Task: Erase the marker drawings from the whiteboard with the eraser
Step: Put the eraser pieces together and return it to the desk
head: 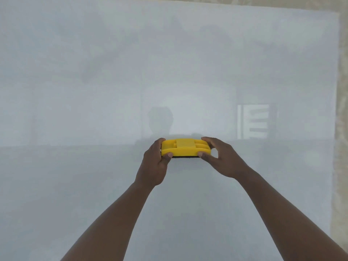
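A large whiteboard [94, 81] fills almost the whole head view; its surface looks plain white-grey with faint smudges and dim reflections, and I see no marker lines on it. A yellow plastic eraser [185, 147] with a dark felt pad underneath is held flat against the board near the middle. My left hand [155, 164] grips its left end, thumb on the lower edge. My right hand [219, 157] grips its right end with thumb and fingers pinching it.
A beige patterned wall [341, 110] borders the board along its right edge and across the top right. A bright window reflection [253, 121] shows on the board right of the eraser.
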Tool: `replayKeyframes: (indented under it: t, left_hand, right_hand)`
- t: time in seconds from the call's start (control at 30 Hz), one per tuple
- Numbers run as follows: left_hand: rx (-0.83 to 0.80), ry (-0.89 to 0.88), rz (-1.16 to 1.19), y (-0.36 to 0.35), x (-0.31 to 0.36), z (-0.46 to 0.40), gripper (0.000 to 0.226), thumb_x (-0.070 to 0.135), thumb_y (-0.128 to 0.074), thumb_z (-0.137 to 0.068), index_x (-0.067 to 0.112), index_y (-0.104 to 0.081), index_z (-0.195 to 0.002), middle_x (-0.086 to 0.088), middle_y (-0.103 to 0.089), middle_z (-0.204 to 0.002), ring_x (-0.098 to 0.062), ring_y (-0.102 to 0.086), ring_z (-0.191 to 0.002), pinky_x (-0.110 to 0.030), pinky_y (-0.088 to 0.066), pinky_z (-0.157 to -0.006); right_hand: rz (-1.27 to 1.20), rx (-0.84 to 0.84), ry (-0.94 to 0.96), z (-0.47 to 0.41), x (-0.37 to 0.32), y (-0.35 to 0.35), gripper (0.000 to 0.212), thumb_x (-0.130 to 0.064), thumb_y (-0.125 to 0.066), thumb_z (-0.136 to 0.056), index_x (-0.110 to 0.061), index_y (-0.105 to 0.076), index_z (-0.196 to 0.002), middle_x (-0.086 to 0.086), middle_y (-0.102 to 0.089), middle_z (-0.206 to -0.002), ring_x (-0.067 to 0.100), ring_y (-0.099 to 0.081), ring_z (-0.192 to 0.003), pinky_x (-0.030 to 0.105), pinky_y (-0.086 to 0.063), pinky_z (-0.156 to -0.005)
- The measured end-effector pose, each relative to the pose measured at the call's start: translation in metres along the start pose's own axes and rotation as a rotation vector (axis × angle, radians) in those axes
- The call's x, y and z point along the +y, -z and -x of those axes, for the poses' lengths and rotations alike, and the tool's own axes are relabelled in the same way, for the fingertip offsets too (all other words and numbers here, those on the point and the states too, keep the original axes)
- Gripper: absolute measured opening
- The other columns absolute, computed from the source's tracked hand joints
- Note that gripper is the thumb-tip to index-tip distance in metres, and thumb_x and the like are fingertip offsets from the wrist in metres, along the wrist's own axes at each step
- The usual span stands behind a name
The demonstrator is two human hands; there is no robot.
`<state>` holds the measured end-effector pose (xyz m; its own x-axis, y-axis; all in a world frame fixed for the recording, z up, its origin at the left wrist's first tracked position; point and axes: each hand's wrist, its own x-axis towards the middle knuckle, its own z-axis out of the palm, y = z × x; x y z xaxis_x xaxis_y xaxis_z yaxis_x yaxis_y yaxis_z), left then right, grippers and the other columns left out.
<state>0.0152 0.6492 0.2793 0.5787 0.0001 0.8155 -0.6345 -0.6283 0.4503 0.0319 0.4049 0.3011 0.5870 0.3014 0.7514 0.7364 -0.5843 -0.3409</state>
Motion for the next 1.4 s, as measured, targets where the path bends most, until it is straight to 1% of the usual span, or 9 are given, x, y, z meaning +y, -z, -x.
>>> replayKeyframes:
  t: [0.13, 0.37, 0.53, 0.63, 0.77, 1.07, 1.2, 1.33, 1.4]
  left_hand:
    - [-0.083, 0.02, -0.019, -0.031, 0.017, 0.007, 0.055, 0.021, -0.055, -0.102, 0.007, -0.037, -0.151, -0.016, -0.056, -0.14, -0.033, -0.053, -0.126, -0.042, -0.044, -0.104]
    - [-0.279, -0.051, 0.0, -0.134, 0.078, 0.008, 0.048, 0.025, -0.055, -0.101, 0.011, -0.041, -0.144, -0.012, -0.058, -0.127, -0.033, -0.057, -0.109, -0.04, -0.047, -0.088]
    - [-0.471, -0.071, 0.064, -0.265, 0.145, 0.023, 0.051, 0.023, -0.056, -0.101, 0.008, -0.041, -0.147, -0.015, -0.046, -0.134, -0.034, -0.052, -0.118, -0.045, -0.047, -0.099]
    - [-0.582, -0.059, 0.122, -0.352, 0.191, 0.04, 0.054, 0.019, -0.055, -0.101, 0.007, -0.037, -0.15, -0.015, -0.043, -0.139, -0.032, -0.049, -0.127, -0.042, -0.044, -0.106]
    - [-0.72, -0.036, 0.185, -0.45, 0.249, 0.077, 0.053, 0.012, -0.051, -0.1, 0.008, -0.036, -0.152, -0.015, -0.043, -0.141, -0.032, -0.047, -0.132, -0.038, -0.04, -0.104]
    - [-1.002, 0.016, 0.263, -0.596, 0.334, 0.186, 0.052, 0.002, -0.058, -0.091, 0.005, -0.047, -0.141, -0.016, -0.052, -0.139, -0.034, -0.05, -0.129, -0.037, -0.044, -0.099]
    - [-1.116, 0.038, 0.244, -0.624, 0.34, 0.231, 0.06, 0.002, -0.06, -0.087, 0.004, -0.044, -0.145, -0.016, -0.05, -0.142, -0.034, -0.047, -0.133, -0.038, -0.044, -0.101]
    - [-1.197, 0.099, 0.232, -0.635, 0.335, 0.264, 0.069, 0.0, -0.058, -0.08, 0.004, -0.042, -0.147, -0.014, -0.048, -0.142, -0.032, -0.047, -0.133, -0.031, -0.042, -0.094]
    - [-1.217, 0.12, 0.224, -0.634, 0.333, 0.276, 0.07, 0.002, -0.058, -0.079, 0.005, -0.042, -0.147, -0.013, -0.048, -0.142, -0.033, -0.047, -0.132, -0.036, -0.045, -0.099]
  right_hand:
    - [0.103, -0.004, -0.053, 0.026, 0.015, 0.025, 0.059, -0.049, -0.063, -0.089, -0.02, -0.048, -0.139, -0.016, -0.055, -0.118, 0.004, -0.054, -0.107, 0.048, -0.039, -0.108]
    - [0.253, 0.045, -0.177, 0.097, 0.069, 0.116, 0.054, -0.049, -0.064, -0.088, -0.022, -0.051, -0.132, -0.013, -0.059, -0.116, 0.01, -0.058, -0.107, 0.052, -0.041, -0.104]
    - [0.408, 0.076, -0.352, 0.177, 0.136, 0.204, 0.049, -0.048, -0.067, -0.087, -0.024, -0.053, -0.127, -0.011, -0.061, -0.117, 0.01, -0.058, -0.109, 0.045, -0.034, -0.106]
    - [0.487, 0.096, -0.476, 0.235, 0.176, 0.254, 0.048, -0.047, -0.07, -0.085, -0.025, -0.053, -0.124, -0.01, -0.06, -0.117, 0.011, -0.057, -0.108, 0.036, -0.028, -0.098]
    - [0.535, 0.146, -0.637, 0.315, 0.222, 0.298, 0.049, -0.043, -0.072, -0.084, -0.018, -0.054, -0.123, -0.006, -0.059, -0.114, 0.017, -0.056, -0.105, 0.046, -0.041, -0.1]
    - [0.657, 0.109, -1.007, 0.485, 0.287, 0.334, 0.055, -0.053, -0.066, -0.084, -0.023, -0.05, -0.127, -0.003, -0.058, -0.123, 0.019, -0.05, -0.114, 0.032, -0.024, -0.094]
    - [0.66, 0.062, -1.092, 0.537, 0.296, 0.326, 0.054, -0.056, -0.065, -0.083, -0.023, -0.051, -0.122, -0.004, -0.057, -0.118, 0.018, -0.051, -0.109, 0.03, -0.022, -0.091]
    - [0.654, 0.013, -1.121, 0.567, 0.296, 0.313, 0.052, -0.056, -0.064, -0.081, -0.023, -0.05, -0.119, -0.006, -0.055, -0.112, 0.016, -0.049, -0.106, 0.03, -0.023, -0.092]
    - [0.657, -0.001, -1.121, 0.575, 0.294, 0.307, 0.052, -0.054, -0.064, -0.081, -0.022, -0.05, -0.12, -0.005, -0.054, -0.113, 0.017, -0.049, -0.107, 0.031, -0.024, -0.093]
